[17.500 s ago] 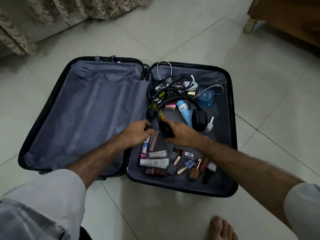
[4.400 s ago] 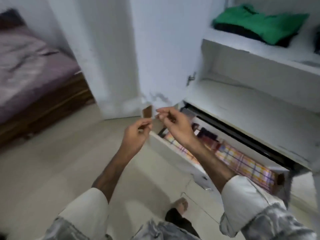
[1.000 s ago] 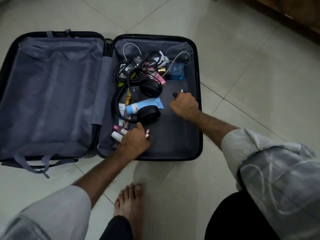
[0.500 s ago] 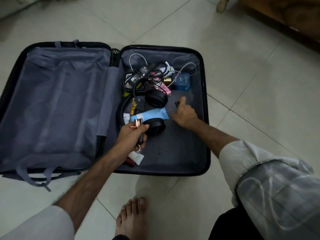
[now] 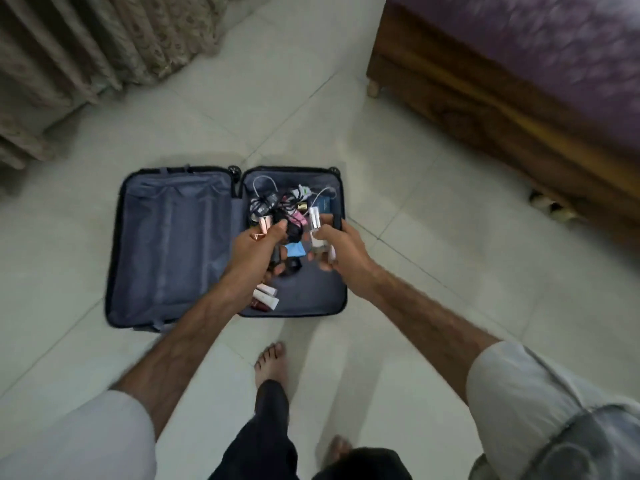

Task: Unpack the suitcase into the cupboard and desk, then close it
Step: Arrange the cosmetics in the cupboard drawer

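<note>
Suitcase (image 5: 173, 244) lies open flat on the tiled floor (image 5: 433, 237), left half bare grey lining, right half holding the loose items: tangled cables (image 5: 268, 202) at the far end, a blue tube (image 5: 297, 250) mid-compartment, a few small cosmetic tubes (image 5: 266, 296) at the near edge.

Both arms reach forward and down, hands raised above the right compartment, just beside each other but apart.

Left hand (image 5: 258, 252) curled round a bunch of small cosmetics, rose-gold caps (image 5: 264, 227) sticking out past the thumb (exact count unreadable, motion blur).

Right hand (image 5: 341, 252) clamped on a clear bottle with a silver cap (image 5: 316, 225), plus other small pieces I can't identify.

Bare feet (image 5: 272, 362) on tile just short of the case. Wooden bed (image 5: 485, 98) far right, curtain (image 5: 86, 46) far left.
</note>
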